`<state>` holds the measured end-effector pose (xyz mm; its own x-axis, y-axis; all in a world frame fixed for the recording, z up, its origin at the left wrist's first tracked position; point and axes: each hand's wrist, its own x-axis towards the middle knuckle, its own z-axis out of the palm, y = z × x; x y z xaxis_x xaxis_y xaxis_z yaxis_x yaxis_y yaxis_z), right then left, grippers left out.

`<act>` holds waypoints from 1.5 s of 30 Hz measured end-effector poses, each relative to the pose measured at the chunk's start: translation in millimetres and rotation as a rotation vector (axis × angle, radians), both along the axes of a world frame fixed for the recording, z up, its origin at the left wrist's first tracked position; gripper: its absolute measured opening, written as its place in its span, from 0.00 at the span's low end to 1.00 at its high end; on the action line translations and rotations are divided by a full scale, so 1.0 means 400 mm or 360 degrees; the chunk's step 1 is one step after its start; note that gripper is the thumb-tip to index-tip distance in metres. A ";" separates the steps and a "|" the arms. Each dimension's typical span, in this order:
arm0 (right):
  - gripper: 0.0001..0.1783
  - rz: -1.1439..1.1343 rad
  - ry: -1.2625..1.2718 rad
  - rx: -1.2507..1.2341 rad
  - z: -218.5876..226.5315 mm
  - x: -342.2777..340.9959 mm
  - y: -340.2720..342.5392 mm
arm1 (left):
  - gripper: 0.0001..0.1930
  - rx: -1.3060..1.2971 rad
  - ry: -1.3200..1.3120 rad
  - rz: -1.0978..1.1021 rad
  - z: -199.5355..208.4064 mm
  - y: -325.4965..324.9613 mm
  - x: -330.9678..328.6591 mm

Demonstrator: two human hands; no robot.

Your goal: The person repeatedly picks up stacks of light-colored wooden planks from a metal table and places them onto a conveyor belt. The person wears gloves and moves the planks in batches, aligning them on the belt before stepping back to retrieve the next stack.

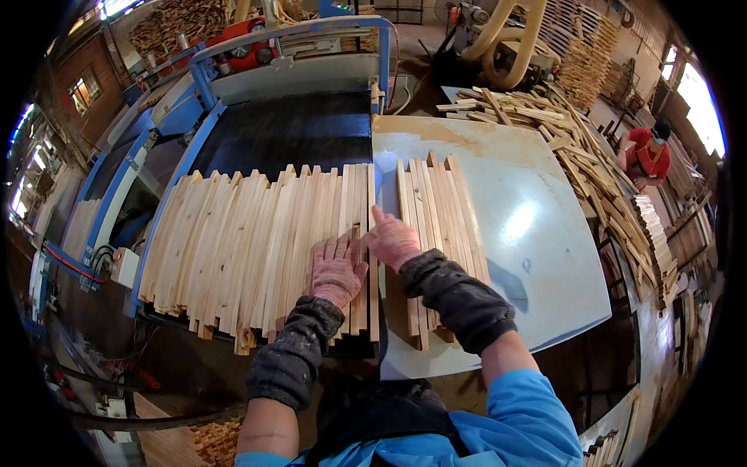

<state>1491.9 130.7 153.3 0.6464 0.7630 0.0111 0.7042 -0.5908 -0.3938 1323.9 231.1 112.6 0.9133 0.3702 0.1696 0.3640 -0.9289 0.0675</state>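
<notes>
Pink-gloved left hand [339, 272] spreads on pale wooden slats [226, 241]; right hand [394, 240] grips unclearly; tan wooden sticks [580, 152] clutter far right

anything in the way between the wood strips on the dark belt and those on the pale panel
Yes: the gloved right hand is over part of the gap between the row of strips and the smaller group on the pale panel.
</notes>
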 end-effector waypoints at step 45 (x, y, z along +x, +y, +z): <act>0.14 -0.0728 -0.0721 -0.0286 -0.077 -0.196 -0.075 | 0.41 -0.0399 -0.0662 0.1149 0.280 1.057 -1.240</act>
<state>1413.3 100.7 122.3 0.8666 0.4284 0.2559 0.4397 -0.8980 0.0144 828.1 654.1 224.5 0.3229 0.9061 0.2732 0.7586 -0.4204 0.4978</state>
